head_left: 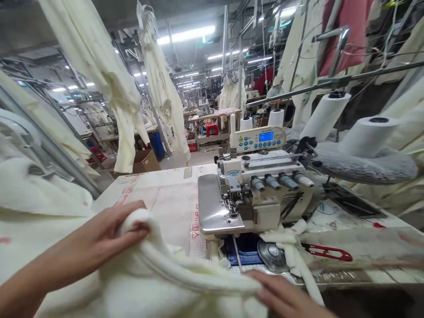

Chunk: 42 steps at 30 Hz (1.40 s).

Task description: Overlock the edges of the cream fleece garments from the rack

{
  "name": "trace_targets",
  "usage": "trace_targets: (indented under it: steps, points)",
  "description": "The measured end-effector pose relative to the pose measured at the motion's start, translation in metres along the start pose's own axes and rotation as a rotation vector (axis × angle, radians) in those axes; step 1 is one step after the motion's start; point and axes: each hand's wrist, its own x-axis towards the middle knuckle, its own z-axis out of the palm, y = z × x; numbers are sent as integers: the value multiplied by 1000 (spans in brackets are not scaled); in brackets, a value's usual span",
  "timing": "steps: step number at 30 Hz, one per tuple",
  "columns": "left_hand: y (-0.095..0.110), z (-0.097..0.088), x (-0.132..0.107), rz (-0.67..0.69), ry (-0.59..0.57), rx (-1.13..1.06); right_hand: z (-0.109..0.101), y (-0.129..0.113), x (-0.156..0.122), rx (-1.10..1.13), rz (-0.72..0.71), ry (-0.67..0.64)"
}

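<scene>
My left hand (102, 236) is closed on a fold of thick cream fabric (159, 274) that is heaped over the near edge of the table. My right hand (281, 293) lies on the same fabric at the bottom, fingers pressed on its edge. Just beyond both hands stands a cream overlock sewing machine (261, 194) with a steel plate (213, 207) and a blue-screen control panel (261, 139). A strip of cream trim (298, 254) hangs in front of the machine.
Red-handled snips (327, 252) lie on the table (155, 190) right of the machine. White thread cones (364, 134) stand at the right behind it. Cream garments (122, 110) hang overhead on the left. Cardboard boxes and red stools sit on the aisle floor beyond.
</scene>
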Motion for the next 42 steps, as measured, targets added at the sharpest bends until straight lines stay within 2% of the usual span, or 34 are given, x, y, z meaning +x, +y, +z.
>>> trace_targets:
  steps: [1,3,5,6,7,9,11,12,16,22,28,35,42]
  points:
    - [-6,3,9,7,28,34,-22,-7,0,-80,-42,57]
    - [-3,19,32,-1,285,163,-50,-24,12,-295,-102,231]
    - [20,47,54,9,584,274,-55,-38,31,-512,-138,419]
    - [37,63,62,68,611,272,-53,-42,41,-570,-163,483]
    - [53,80,68,165,530,218,-49,-45,49,-581,-202,519]
    - [81,110,75,288,226,129,-41,-45,57,-484,-301,509]
    - [96,131,76,278,14,56,-39,-42,57,-339,-360,456]
    - [99,137,76,235,-25,5,-40,-42,55,-277,-352,424]
    - [95,145,78,63,7,-224,-50,-43,54,-178,-152,379]
    - [93,151,93,-38,47,-11,-56,-44,74,-204,39,466]
    - [93,157,103,-48,67,87,-48,-38,76,-233,10,585]
    - [94,165,102,-41,108,120,-38,-25,75,-318,-149,685]
    - [91,165,106,-64,73,101,-26,-16,88,-527,-244,915]
